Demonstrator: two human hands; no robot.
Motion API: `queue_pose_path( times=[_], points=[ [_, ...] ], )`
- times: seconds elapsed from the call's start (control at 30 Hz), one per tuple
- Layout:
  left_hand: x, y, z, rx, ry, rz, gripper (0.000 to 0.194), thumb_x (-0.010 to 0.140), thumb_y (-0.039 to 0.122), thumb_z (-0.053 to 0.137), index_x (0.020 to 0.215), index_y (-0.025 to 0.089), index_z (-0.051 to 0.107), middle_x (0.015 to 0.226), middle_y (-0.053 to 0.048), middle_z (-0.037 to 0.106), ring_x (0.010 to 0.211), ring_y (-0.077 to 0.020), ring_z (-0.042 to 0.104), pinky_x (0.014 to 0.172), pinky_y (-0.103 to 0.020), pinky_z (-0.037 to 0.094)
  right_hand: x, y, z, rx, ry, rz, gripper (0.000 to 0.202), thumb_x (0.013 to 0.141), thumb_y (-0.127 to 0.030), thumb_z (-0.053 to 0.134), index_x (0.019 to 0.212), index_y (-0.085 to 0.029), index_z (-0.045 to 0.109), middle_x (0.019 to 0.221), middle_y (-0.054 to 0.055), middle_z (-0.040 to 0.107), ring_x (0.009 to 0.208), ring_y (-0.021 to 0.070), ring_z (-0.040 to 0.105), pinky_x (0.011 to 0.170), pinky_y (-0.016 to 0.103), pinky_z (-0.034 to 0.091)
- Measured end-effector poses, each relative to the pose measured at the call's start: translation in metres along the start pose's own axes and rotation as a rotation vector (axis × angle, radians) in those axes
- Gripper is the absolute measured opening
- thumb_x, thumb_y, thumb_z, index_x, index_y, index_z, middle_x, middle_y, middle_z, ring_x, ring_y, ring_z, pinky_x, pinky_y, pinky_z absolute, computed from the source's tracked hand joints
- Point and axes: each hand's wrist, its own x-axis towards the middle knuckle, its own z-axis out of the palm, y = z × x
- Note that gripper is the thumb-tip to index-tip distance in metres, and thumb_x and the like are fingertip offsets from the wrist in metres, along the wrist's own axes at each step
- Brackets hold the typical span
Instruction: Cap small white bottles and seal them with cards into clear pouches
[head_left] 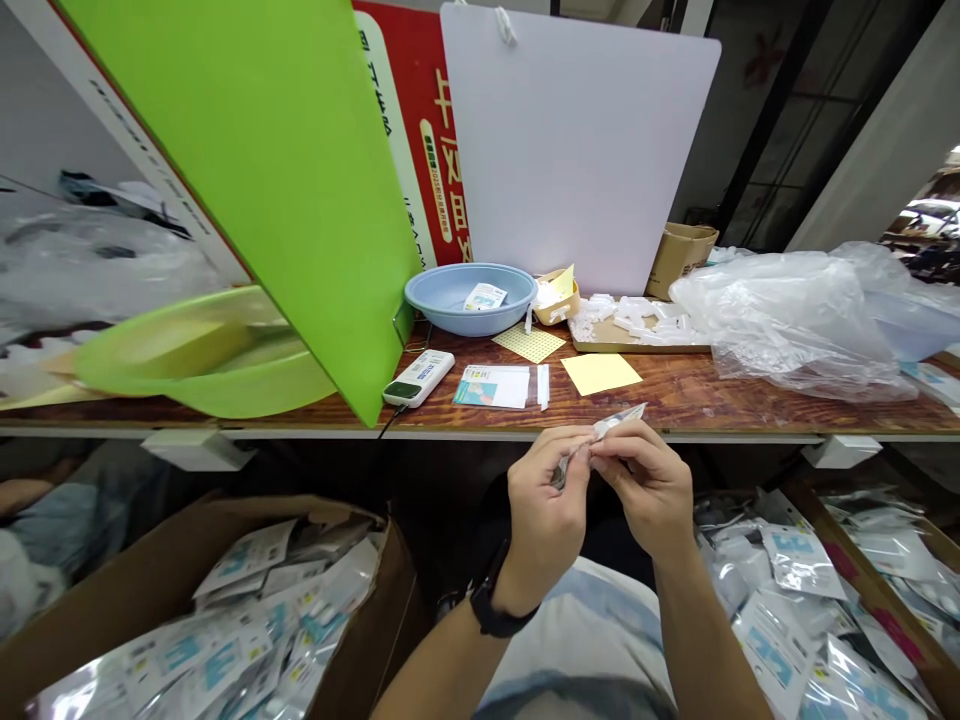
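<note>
Both hands meet in front of the table's near edge, pinching a small clear plastic packet (619,418) whose printed contents I cannot make out. My left hand (546,495), with a black band on its wrist, has thumb and fingers closed on the packet's near side. Opposite it, my right hand (649,485) pinches the same packet, fingers curled. Just beyond lie a printed card (491,387), a narrow white strip (543,386) and a yellow sheet (601,374). A blue basin (471,300) behind them holds one printed packet (485,297).
A cardboard box (397,590) of packets stands lower left; more packets (799,560) fill boxes lower right. On the table are a white device (420,378), a dotted yellow sheet (529,342), a tray (645,347) of white pieces and plastic bags (795,320). A green board (300,180) leans at left.
</note>
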Motion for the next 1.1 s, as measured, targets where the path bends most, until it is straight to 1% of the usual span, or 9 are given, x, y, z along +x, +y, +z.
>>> queue_pose_path(
  times=[0.07, 0.17, 0.37, 0.43, 0.53, 0.63, 0.77, 0.93, 1.1],
  points=[
    [-0.004, 0.002, 0.001, -0.021, 0.017, -0.024, 0.017, 0.089, 0.019, 0.057, 0.081, 0.017, 0.071, 0.089, -0.007, 0.074, 0.085, -0.0187, 0.070, 0.081, -0.031, 0.055, -0.002, -0.002, 0.001, 0.010, 0.002, -0.029, 0.017, 0.085, -0.013, 0.067, 0.087, -0.028, 0.073, 0.084, 0.001, 0.066, 0.079, 0.0150, 0.061, 0.069, 0.028, 0.051],
    [-0.009, 0.004, 0.000, -0.048, 0.028, -0.047, 0.016, 0.089, 0.018, 0.057, 0.081, 0.017, 0.071, 0.089, -0.006, 0.074, 0.085, -0.0179, 0.069, 0.080, -0.030, 0.055, -0.005, -0.004, 0.003, 0.023, 0.000, -0.053, 0.015, 0.086, -0.014, 0.066, 0.086, -0.027, 0.072, 0.083, 0.001, 0.065, 0.078, 0.0149, 0.061, 0.068, 0.028, 0.050],
    [-0.016, 0.006, -0.005, -0.059, 0.034, -0.057, 0.016, 0.090, 0.017, 0.057, 0.081, 0.017, 0.070, 0.090, -0.006, 0.073, 0.086, -0.0173, 0.069, 0.080, -0.029, 0.055, -0.012, -0.005, 0.005, 0.018, -0.052, -0.037, 0.009, 0.088, -0.016, 0.064, 0.085, -0.024, 0.067, 0.084, 0.002, 0.062, 0.079, 0.0144, 0.059, 0.066, 0.026, 0.049],
    [-0.017, 0.008, -0.007, -0.060, 0.027, -0.042, 0.015, 0.090, 0.016, 0.057, 0.082, 0.017, 0.070, 0.090, -0.006, 0.073, 0.086, -0.0168, 0.069, 0.079, -0.028, 0.055, -0.014, -0.006, 0.006, 0.023, -0.044, -0.054, 0.010, 0.088, -0.015, 0.064, 0.090, -0.024, 0.068, 0.085, 0.001, 0.061, 0.078, 0.0138, 0.059, 0.065, 0.026, 0.049],
    [-0.021, 0.012, -0.010, -0.081, 0.022, -0.026, 0.015, 0.090, 0.015, 0.057, 0.084, 0.017, 0.070, 0.091, -0.005, 0.073, 0.087, -0.0162, 0.069, 0.080, -0.027, 0.055, -0.017, -0.008, 0.009, 0.017, -0.021, -0.112, 0.021, 0.087, -0.011, 0.065, 0.100, -0.027, 0.070, 0.087, 0.001, 0.063, 0.079, 0.0137, 0.060, 0.067, 0.027, 0.051],
    [-0.025, 0.018, -0.013, -0.097, 0.030, -0.026, 0.016, 0.091, 0.014, 0.057, 0.084, 0.017, 0.071, 0.093, -0.005, 0.073, 0.089, -0.0157, 0.069, 0.081, -0.027, 0.055, -0.022, -0.012, 0.013, -0.018, 0.021, -0.211, 0.030, 0.084, -0.006, 0.065, 0.101, -0.029, 0.073, 0.088, 0.001, 0.066, 0.079, 0.0139, 0.062, 0.070, 0.028, 0.052],
    [-0.031, 0.027, -0.015, -0.117, 0.036, 0.002, 0.017, 0.091, 0.013, 0.056, 0.085, 0.018, 0.071, 0.095, -0.004, 0.073, 0.090, -0.0148, 0.069, 0.082, -0.026, 0.054, -0.027, -0.018, 0.017, -0.039, 0.078, -0.319, 0.036, 0.083, -0.002, 0.065, 0.106, -0.030, 0.072, 0.088, 0.001, 0.066, 0.081, 0.0150, 0.062, 0.072, 0.031, 0.053],
    [-0.034, 0.036, -0.015, -0.122, 0.050, 0.060, 0.017, 0.092, 0.013, 0.056, 0.088, 0.018, 0.071, 0.095, -0.004, 0.072, 0.091, -0.0135, 0.068, 0.084, -0.025, 0.054, -0.028, -0.025, 0.017, -0.033, 0.131, -0.398, 0.030, 0.084, -0.004, 0.065, 0.102, -0.027, 0.071, 0.088, 0.002, 0.066, 0.081, 0.0160, 0.062, 0.072, 0.033, 0.053],
    [-0.036, 0.041, -0.014, -0.113, 0.055, 0.071, 0.016, 0.092, 0.014, 0.056, 0.089, 0.017, 0.072, 0.094, -0.005, 0.072, 0.090, -0.0141, 0.068, 0.083, -0.026, 0.054, -0.025, -0.034, 0.012, -0.009, 0.056, -0.370, 0.024, 0.085, -0.005, 0.064, 0.098, -0.024, 0.068, 0.090, 0.002, 0.064, 0.082, 0.0152, 0.060, 0.073, 0.031, 0.051]
  ],
)
